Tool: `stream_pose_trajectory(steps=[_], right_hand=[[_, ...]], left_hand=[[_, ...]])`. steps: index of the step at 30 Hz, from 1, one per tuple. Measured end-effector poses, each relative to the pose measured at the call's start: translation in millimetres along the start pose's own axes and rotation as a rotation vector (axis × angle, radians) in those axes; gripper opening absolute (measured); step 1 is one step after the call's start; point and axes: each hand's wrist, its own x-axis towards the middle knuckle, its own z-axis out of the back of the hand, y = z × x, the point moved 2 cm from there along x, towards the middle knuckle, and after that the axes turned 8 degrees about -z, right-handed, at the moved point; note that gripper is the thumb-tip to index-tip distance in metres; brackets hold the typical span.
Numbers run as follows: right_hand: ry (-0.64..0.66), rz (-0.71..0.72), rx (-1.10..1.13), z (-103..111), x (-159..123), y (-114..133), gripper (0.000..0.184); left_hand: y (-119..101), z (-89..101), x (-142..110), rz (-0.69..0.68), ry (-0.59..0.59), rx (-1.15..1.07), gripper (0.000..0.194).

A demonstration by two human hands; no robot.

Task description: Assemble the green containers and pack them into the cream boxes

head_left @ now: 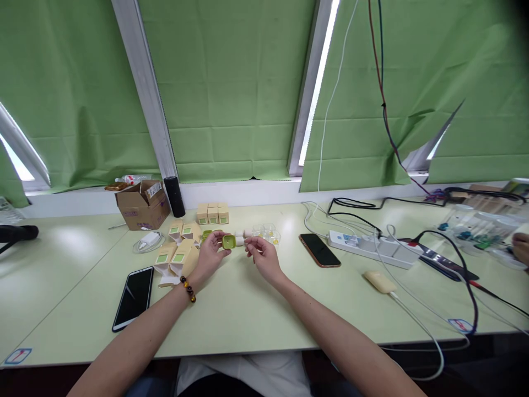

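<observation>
My left hand (212, 252) grips a small green square cup (228, 241), its hollow side turned towards me. My right hand (263, 257) is just to the right, thumb and fingers pinched together; whatever they hold is too small to make out. Between the hands and a little behind them are small white cylinders (239, 239). Another green piece (206, 234) shows partly behind my left fingers. Beyond my right hand stand several clear plastic cups (266, 231) with yellowish bits in them. Opened kraft paper boxes (182, 255) with green labels lie beside my left wrist.
Closed small kraft boxes (212, 213) stand at the back, near a cardboard box (143, 204) and a black cylinder (174, 197). Phones (133, 298) (319, 250) lie on both sides. A power strip (374, 248) with tangled cables fills the right. Another person's hand (521, 248) shows at the right edge.
</observation>
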Motion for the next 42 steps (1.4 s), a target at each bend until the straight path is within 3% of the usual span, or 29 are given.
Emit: stream_pose_trajectory(steps=[6, 12, 17, 20, 24, 28, 32, 37, 38, 40, 42], right_hand=[[-0.126, 0.237, -0.527, 7.9, 4.5, 2.1, 0.015], [0.007, 0.345, -1.125, -9.2, 27.4, -0.2, 0.02], [0.072, 0.395, -1.334, -38.2, 53.3, -2.6, 0.022], [0.08, 0.386, -1.346, -57.0, 65.7, -5.7, 0.022], [0.083, 0.354, -1.332, -77.3, 75.6, -12.8, 0.025], [0.095, 0.326, -1.275, -84.4, 74.3, -14.0, 0.025], [0.098, 0.293, -1.147, -72.9, 58.0, -6.4, 0.022], [0.109, 0.204, -0.916, -41.1, 29.0, -3.7, 0.022], [0.117, 0.185, -0.819, -34.9, 25.2, -4.8, 0.021], [0.115, 0.067, -0.352, -22.9, 21.8, -7.9, 0.01], [0.113, -0.029, 0.019, -14.6, 22.8, -10.4, 0.02]], left_hand=[[-9.1, 6.6, 5.7, -0.052, -0.132, -0.019, 0.051], [-7.2, 15.8, 11.0, -0.049, -0.223, -0.03, 0.054], [-9.5, 13.1, 10.4, -0.061, -0.2, -0.032, 0.053], [-12.9, 11.6, 8.8, -0.094, -0.162, 0.029, 0.05], [-15.9, 13.6, 6.8, -0.116, -0.149, 0.102, 0.048], [-17.4, 14.9, 5.9, -0.126, -0.142, 0.149, 0.046], [-20.0, 13.4, 4.6, -0.136, -0.169, 0.184, 0.047], [-22.5, 8.4, 1.5, -0.147, -0.169, 0.21, 0.045], [-22.5, 7.4, 0.8, -0.145, -0.168, 0.211, 0.044], [-22.1, 5.6, -0.4, -0.141, -0.168, 0.216, 0.044], [-22.0, 4.2, -1.2, -0.136, -0.168, 0.233, 0.043]])
